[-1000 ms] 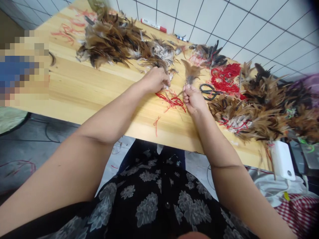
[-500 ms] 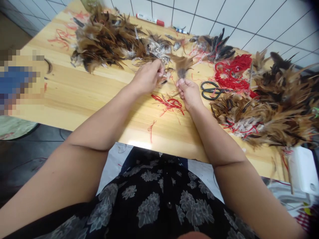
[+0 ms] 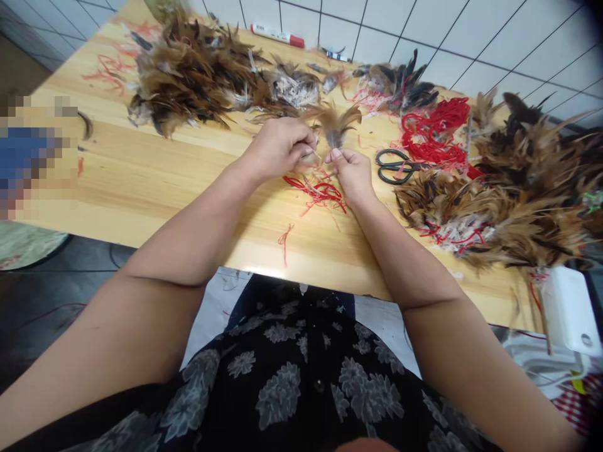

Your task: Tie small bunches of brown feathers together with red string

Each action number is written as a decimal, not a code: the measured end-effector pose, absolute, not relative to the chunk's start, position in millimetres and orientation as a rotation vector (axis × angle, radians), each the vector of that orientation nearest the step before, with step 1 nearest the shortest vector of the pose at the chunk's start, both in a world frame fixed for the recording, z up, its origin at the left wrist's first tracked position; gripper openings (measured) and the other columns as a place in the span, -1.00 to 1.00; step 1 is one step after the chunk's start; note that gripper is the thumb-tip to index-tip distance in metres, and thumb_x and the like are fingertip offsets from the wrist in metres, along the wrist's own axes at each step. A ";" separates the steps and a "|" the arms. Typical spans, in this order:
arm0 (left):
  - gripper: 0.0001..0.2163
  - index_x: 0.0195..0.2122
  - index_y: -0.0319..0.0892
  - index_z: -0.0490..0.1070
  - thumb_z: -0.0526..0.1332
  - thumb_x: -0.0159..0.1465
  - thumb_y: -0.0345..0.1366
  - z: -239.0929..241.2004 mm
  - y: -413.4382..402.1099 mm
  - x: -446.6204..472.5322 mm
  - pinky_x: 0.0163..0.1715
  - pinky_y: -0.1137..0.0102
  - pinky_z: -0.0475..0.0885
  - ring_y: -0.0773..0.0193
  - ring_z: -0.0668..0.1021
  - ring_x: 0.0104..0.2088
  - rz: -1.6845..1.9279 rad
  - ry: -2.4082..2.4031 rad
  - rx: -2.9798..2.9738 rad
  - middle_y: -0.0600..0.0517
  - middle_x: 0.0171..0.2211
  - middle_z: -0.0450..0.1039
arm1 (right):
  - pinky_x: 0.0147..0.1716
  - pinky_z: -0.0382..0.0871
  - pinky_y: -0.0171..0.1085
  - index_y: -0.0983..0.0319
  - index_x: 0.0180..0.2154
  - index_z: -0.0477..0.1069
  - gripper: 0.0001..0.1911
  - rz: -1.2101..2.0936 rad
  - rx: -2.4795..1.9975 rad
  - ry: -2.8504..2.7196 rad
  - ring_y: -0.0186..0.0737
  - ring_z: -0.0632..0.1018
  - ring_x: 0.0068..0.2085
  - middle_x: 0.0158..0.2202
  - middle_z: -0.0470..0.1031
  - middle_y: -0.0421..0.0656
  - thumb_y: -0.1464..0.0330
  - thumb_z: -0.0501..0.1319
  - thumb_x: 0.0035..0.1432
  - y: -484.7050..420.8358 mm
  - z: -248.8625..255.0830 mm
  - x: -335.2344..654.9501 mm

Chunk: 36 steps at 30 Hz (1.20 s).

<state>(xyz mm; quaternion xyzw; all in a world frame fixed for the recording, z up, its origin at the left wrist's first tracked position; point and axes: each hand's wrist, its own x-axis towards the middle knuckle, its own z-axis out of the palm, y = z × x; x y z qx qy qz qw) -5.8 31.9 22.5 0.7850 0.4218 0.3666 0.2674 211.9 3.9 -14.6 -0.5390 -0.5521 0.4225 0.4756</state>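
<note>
Two bare hands meet at one small feather tuft [image 3: 333, 120] over the wooden table [image 3: 155, 182].
Brown and fanned, with a greyish downy base, the tuft stands upright just above the red string scraps [image 3: 320, 191], near the black scissors [image 3: 393, 166]. The right hand [image 3: 351, 172] has its fingertips closed tight on the tuft's stem end. The left hand [image 3: 279, 145], knuckles up and forearm stretched across the table edge, pinches a thin pale quill [image 3: 314, 152] just beside that stem. Any print on the red-capped marker [image 3: 277, 35] at the far edge is too small to read.
</note>
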 end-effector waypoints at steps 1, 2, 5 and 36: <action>-0.98 -0.30 0.04 0.65 0.41 0.24 -0.25 23.6 30.3 -4.2 0.37 -0.12 0.54 -0.27 0.72 0.11 0.985 1.143 2.116 -0.11 -0.16 0.73 | -0.23 0.38 -0.25 0.16 -0.37 0.51 -0.43 1.027 -1.316 -1.357 -0.26 0.44 -0.33 -0.47 0.31 -0.28 -0.11 0.44 0.52 3.8 -13.8 211.2; -0.97 -0.30 0.04 0.65 0.41 0.25 -0.26 24.9 28.8 -2.8 0.39 -0.13 0.53 -0.28 0.71 0.15 0.977 1.143 2.120 -0.11 -0.16 0.73 | -0.22 0.39 -0.25 0.16 -0.38 0.51 -0.44 1.024 -1.314 -1.365 -0.25 0.46 -0.31 -0.46 0.32 -0.27 -0.09 0.44 0.52 3.8 -13.3 210.4; -0.93 -0.31 0.05 0.64 0.39 0.30 -0.29 29.7 24.8 0.1 0.45 -0.17 0.49 -0.32 0.69 0.21 0.958 1.137 2.156 -0.12 -0.16 0.71 | -0.22 0.36 -0.25 0.17 -0.40 0.52 -0.48 1.040 -1.313 -1.400 -0.26 0.44 -0.31 -0.48 0.30 -0.29 0.00 0.47 0.52 4.7 -13.6 209.1; -0.87 -0.41 -0.01 0.61 0.54 0.18 -0.25 9.6 36.2 -7.7 0.39 -0.03 0.47 -0.27 0.66 0.13 0.684 1.071 2.245 -0.08 -0.30 0.51 | -0.45 0.24 -0.42 0.14 -0.20 0.41 -0.26 1.175 -1.188 -1.338 -0.43 0.35 -0.41 -0.37 0.27 -0.28 -0.42 0.28 0.46 41.2 -52.0 230.5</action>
